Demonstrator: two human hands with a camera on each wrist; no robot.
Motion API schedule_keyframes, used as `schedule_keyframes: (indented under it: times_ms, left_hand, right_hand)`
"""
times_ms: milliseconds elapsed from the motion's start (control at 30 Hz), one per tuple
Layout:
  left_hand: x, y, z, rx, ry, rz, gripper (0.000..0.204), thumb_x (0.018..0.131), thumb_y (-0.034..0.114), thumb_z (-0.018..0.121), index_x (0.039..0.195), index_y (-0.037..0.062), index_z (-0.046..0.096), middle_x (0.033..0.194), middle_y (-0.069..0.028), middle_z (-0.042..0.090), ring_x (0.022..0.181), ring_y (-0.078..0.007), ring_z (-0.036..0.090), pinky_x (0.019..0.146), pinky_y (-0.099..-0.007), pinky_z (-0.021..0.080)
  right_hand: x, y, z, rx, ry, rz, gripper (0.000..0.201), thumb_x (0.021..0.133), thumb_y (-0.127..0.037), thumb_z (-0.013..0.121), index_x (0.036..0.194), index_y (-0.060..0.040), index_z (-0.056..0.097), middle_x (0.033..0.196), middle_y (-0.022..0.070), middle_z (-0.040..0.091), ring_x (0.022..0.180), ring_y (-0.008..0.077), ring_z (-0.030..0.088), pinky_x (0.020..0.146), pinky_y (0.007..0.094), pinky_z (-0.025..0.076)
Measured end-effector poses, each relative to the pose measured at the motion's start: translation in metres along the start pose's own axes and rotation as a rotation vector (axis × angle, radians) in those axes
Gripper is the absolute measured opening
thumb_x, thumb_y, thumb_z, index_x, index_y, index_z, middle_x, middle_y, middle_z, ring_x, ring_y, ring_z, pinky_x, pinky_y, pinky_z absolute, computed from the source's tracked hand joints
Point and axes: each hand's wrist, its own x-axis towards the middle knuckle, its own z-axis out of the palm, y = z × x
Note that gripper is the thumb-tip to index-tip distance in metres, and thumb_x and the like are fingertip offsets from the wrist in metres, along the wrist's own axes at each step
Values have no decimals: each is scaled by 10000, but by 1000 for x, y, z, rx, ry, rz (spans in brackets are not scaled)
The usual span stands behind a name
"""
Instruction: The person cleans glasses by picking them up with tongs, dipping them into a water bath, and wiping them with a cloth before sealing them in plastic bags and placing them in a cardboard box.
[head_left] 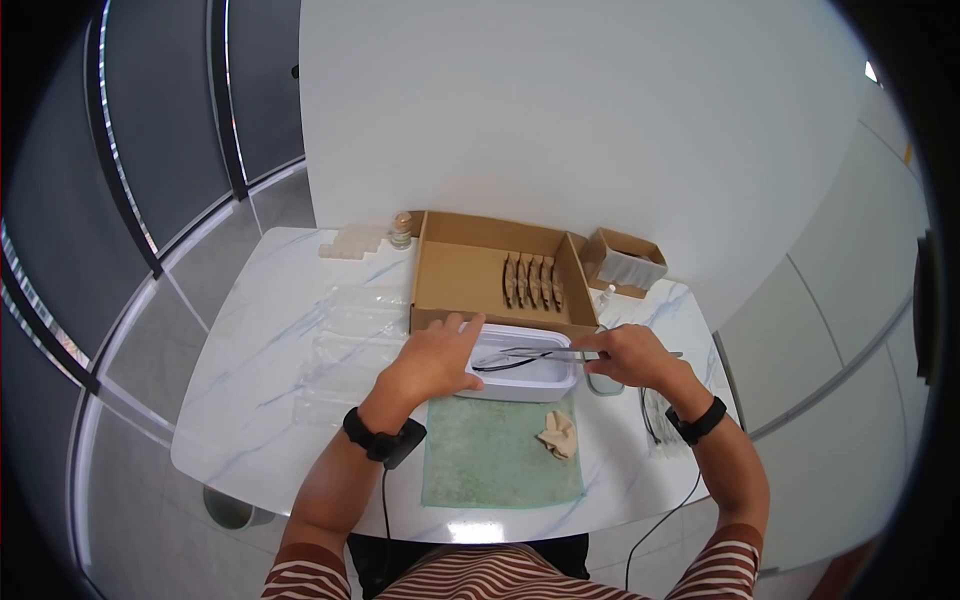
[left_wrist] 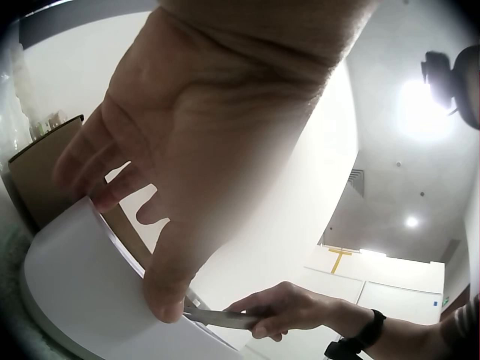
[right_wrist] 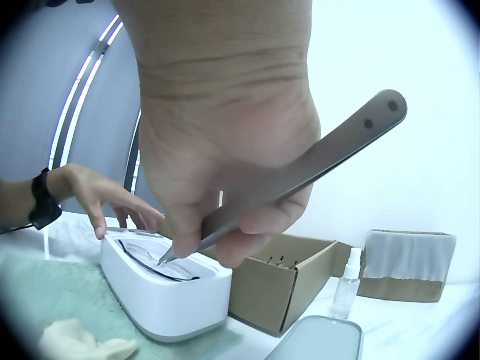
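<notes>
A white oval tub stands at the back of a green cloth, in front of a cardboard box. My left hand rests at its left end, fingers spread along the far rim and thumb at the near rim. Metal tweezers are gripped in my right hand over the tub's right side. Their tips point down into it, right at a clear curved piece with a black edge, which looks like eyewear. I cannot tell whether the tips pinch that piece.
The shallow cardboard box holds several upright dark-edged pieces. A crumpled beige cloth lies on the green cloth. Clear plastic bags cover the left side. A spray bottle, a grey tray and a small lined box are on the right.
</notes>
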Motion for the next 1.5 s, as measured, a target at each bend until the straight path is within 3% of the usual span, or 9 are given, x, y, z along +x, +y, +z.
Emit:
schedule_keyframes:
  times_ms: [533, 733, 833, 900, 1000, 1333, 1400, 1433, 1500]
  left_hand:
    - [-2, -5, -10, -48, -20, 20, 1055, 727, 319, 879, 1539, -13, 294, 1334, -253, 556, 1224, -403, 570, 988, -465, 504]
    - [1, -7, -5, -47, 17, 11, 1078, 720, 317, 880, 1546, -9, 269, 1342, -260, 553, 1203, -409, 589, 965, -475, 519]
    - [0, -3, -9, -21, 14, 25, 1086, 723, 324, 880, 1547, -17, 260, 1349, -256, 547, 1204, -411, 586, 965, -476, 519]
    - [0, -1, -10, 10, -10, 19, 1085, 726, 338, 877, 1545, -26, 266, 1384, -237, 525, 1229, -389, 574, 971, -455, 517]
    - [1, -1, -10, 49, -44, 1, 1063, 725, 355, 875, 1528, -37, 300, 1431, -213, 494, 1267, -368, 551, 996, -435, 506]
    - [2, 1, -10, 63, -61, -44, 1035, 711, 369, 878, 1501, -43, 352, 1448, -203, 487, 1285, -369, 543, 1017, -433, 500]
    - [2, 2, -11, 68, -57, -50, 1039, 709, 371, 879, 1502, -42, 351, 1449, -204, 486, 1282, -371, 545, 1012, -434, 502]
    - [2, 3, -11, 67, -59, -50, 1042, 707, 372, 880, 1502, -41, 350, 1451, -205, 484, 1280, -372, 547, 1008, -435, 505]
    - [2, 3, -11, 75, -60, -53, 1034, 709, 369, 880, 1502, -35, 354, 1452, -204, 483, 1278, -374, 548, 1007, -435, 505]
  right_hand:
    - [-29, -13, 20, -33, 267, 41, 365, 858, -201, 758, 1221, -202, 724, 891, 62, 737, 741, 291, 694, 629, 401, 530]
    - [-43, -8, 34, 203, 424, 68, 349, 845, -190, 780, 1190, -151, 738, 898, 78, 744, 716, 293, 677, 643, 365, 533]
    - [-44, -10, 45, 405, 506, 100, 360, 852, -151, 789, 1205, -106, 732, 863, 79, 742, 642, 218, 644, 621, 313, 510]
    - [-44, -13, 53, 696, 547, 129, 380, 871, -120, 784, 1241, -71, 712, 830, 72, 721, 615, 124, 574, 607, 267, 478]
    - [-40, -19, 54, 772, 571, 121, 380, 887, -96, 774, 1257, -50, 701, 820, 55, 706, 641, 69, 533, 611, 240, 462]
    - [-22, -2, 28, 974, 594, 40, 386, 887, -109, 775, 1250, -9, 689, 846, 36, 707, 721, 77, 564, 675, 242, 474]
    - [-24, 8, 27, 930, 580, -25, 386, 902, -103, 750, 1277, -33, 692, 774, -30, 604, 622, 47, 479, 546, 222, 411]
    - [-25, 12, 27, 936, 580, -27, 386, 902, -103, 750, 1277, -33, 692, 774, -30, 604, 622, 47, 479, 546, 222, 411]
    - [-28, 17, 25, 988, 484, 8, 381, 887, -136, 783, 1236, -11, 697, 851, 39, 707, 722, 83, 555, 676, 238, 471]
